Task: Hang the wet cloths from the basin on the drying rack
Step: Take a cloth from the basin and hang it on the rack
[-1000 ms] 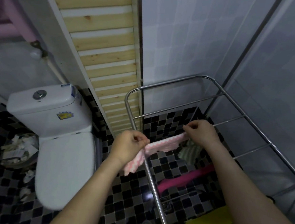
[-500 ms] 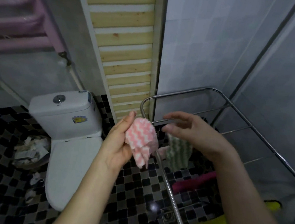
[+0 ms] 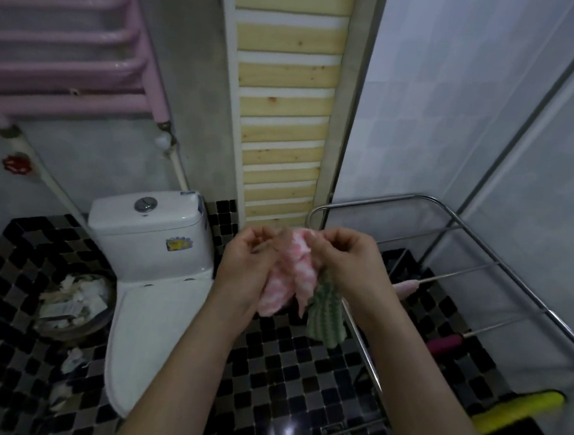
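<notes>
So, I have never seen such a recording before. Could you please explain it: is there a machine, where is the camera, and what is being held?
There is no machine here. The pictures come from one camera worn on a person's head, looking forward and down, so the two bare arms belong to that person. The left hand and the right hand both pinch a crumpled pink and white cloth. Just below the right hand, a green striped cloth appears to hang on the metal drying rack. Around them is a bathroom: a white toilet on a black and white tiled floor.
</notes>
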